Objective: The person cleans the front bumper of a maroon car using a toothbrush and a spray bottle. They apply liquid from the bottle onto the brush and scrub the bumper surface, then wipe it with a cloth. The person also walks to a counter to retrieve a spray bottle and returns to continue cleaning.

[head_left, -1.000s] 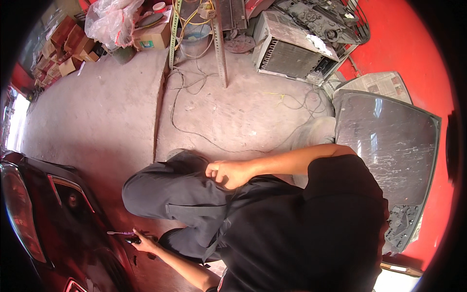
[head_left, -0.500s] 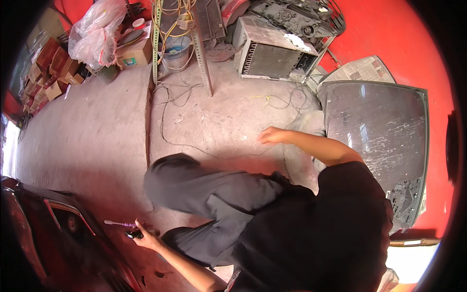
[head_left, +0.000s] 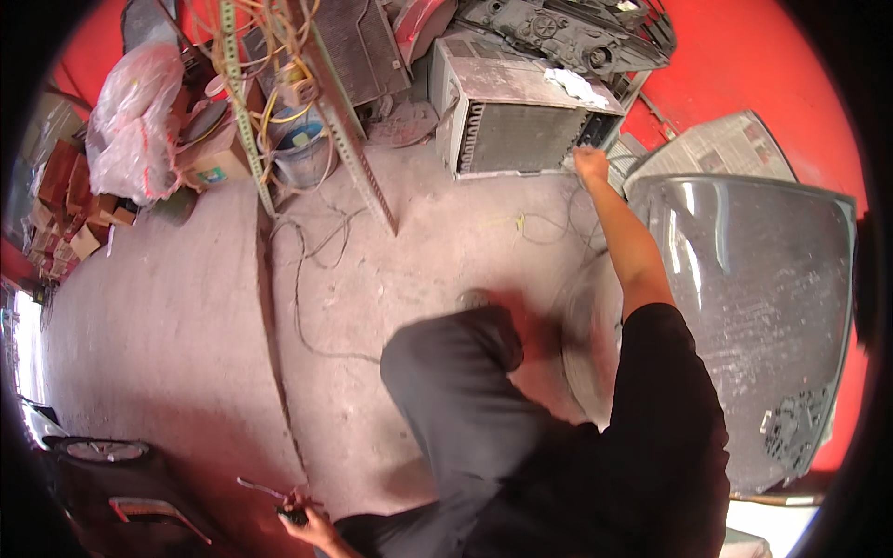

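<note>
My left hand [head_left: 316,532], low in the picture, is closed around a slim, light-ended toothbrush [head_left: 261,486] and a small black object [head_left: 293,514] whose kind I cannot make out. Further away on the right, my right arm reaches out. My right hand [head_left: 591,166] is closed just in front of the lower right corner of a dusty window air conditioner [head_left: 526,139]. Whatever its fingers may grip is hidden, and I cannot tell if they touch the unit. A loose dark cable [head_left: 298,302] runs over the floor toward my knee.
A dark glass panel [head_left: 744,270] leans at the right beside newspaper [head_left: 730,153]. Perforated metal legs [head_left: 353,158] draped with cords stand near a bucket [head_left: 303,163]. A plastic bag [head_left: 138,130] and cardboard boxes [head_left: 67,200] lie left. A black car part [head_left: 158,502] is lower left.
My right hand has moved up and to the right, toward the air conditioner. My body and knee have shifted right. The left hand, still holding its things, sits lower in the picture.
</note>
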A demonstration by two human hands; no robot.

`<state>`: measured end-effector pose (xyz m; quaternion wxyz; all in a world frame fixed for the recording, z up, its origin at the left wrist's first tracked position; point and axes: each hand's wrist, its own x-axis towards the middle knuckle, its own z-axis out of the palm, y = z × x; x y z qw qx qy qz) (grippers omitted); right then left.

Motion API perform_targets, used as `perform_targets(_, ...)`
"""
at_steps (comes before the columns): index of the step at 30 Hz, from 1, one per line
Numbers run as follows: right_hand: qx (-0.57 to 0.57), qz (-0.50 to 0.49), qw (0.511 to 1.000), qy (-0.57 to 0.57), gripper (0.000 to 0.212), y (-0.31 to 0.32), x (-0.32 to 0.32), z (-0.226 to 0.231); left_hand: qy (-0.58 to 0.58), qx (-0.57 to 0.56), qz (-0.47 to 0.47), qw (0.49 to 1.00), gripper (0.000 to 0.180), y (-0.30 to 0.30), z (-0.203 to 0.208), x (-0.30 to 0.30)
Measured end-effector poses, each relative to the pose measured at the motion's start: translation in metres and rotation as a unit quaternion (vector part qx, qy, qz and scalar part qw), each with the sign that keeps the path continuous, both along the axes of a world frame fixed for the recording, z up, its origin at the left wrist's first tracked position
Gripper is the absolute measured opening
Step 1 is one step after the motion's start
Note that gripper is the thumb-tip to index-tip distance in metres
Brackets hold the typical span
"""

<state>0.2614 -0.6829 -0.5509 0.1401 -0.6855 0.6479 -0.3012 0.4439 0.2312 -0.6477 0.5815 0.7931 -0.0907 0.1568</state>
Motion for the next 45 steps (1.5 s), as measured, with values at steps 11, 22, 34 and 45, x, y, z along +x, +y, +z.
perform_targets(11, 0.081, -0.215, 0.973, 0.025, 0.086, -0.247, 0.024, 0.017, 0.131, 0.105, -0.019, 0.986, 0.017, -0.100, -0.012, 0.049)
perform_targets(22, 0.001, 0.344, 0.814, -0.467, 0.016, -0.029, 0.099, 0.088, 0.158, 0.072, 0.012, 0.985, 0.016, -0.114, -0.007, 0.044)
perform_targets(34, 0.546, 0.564, 0.398, -0.475, 0.031, 0.368, 0.287, 0.155, 0.056, -0.147, 0.164, 0.974, 0.017, -0.018, 0.041, 0.012)
perform_targets(45, 0.296, 0.858, 0.411, 0.082, 0.032, 0.638, 0.445, 0.137, -0.059, -0.215, 0.277, 0.934, 0.024, 0.020, 0.080, 0.002)
